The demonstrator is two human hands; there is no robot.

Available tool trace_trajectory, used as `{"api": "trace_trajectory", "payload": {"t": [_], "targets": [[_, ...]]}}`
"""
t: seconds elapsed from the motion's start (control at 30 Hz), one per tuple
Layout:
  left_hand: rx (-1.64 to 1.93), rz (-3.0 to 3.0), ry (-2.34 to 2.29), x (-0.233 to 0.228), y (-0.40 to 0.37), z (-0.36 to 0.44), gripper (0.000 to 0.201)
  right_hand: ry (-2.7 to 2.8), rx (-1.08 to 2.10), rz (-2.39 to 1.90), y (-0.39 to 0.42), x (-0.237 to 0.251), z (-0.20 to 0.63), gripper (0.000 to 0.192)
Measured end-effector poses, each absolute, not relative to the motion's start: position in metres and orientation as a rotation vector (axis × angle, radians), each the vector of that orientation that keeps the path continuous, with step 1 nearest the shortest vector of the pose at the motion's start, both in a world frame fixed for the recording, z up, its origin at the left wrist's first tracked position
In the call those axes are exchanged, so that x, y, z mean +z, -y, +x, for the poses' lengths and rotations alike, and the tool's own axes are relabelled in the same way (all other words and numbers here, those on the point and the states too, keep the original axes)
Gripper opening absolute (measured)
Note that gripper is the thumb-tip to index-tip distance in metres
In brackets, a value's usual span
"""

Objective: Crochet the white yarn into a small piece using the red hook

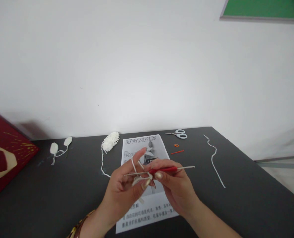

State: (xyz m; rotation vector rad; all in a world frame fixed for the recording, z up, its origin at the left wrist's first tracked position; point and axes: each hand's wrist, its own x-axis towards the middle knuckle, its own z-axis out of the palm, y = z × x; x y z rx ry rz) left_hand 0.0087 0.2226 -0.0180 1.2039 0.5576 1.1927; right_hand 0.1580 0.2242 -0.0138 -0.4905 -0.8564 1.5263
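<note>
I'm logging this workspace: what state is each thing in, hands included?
Crochet hook: held, roughly level
Left hand: pinching white yarn
Right hand: gripping crochet hook
Yarn ball: wound, strand trailing
Scissors: seemingly closed
Printed sheet: flat, partly covered
Loose strand: wavy, unwound
White pieces: lying, yarn alongside
Red needle: lying flat
Orange marker: lying, clasp unclear

1 green board on wall

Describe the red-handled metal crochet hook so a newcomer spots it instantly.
On the black tabletop lies a rectangular printed white paper sheet. Over it, the right hand grips the hook by its red middle. Unlike the thin red stick lying beyond, it shows metal at both ends.
</note>
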Motion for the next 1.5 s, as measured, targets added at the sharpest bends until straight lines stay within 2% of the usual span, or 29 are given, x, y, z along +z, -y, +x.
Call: {"api": "trace_trajectory", "payload": {"t": [0.27,0.53,0.77,1.03,1.5], "targets": [[1.022,0.94,-0.607,-0.01,-0.228,0.014,0.05,0.904,1.506,-0.425,-0.225,-0.019,0.159,0.003],[1.151,0.957,-0.587,-0.018,-0.227,0.017,0.05,0.749,1.716,-0.326,-0.229,-0.022,0.163,0.009],[1.252,1.241,-0.424,-0.02,-0.223,0.011,0.053,0.881,1.627,-0.294,-0.228,-0.012,0.167,0.014],[1.423,1.575,-0.338,-0.017,-0.223,0.012,0.064,0.745,1.754,-0.264,-0.224,-0.015,0.161,0.014],[1.439,1.666,-0.375,-0.018,-0.222,0.006,0.06,0.71,1.705,-0.334,-0.22,-0.014,0.162,0.014]]}}
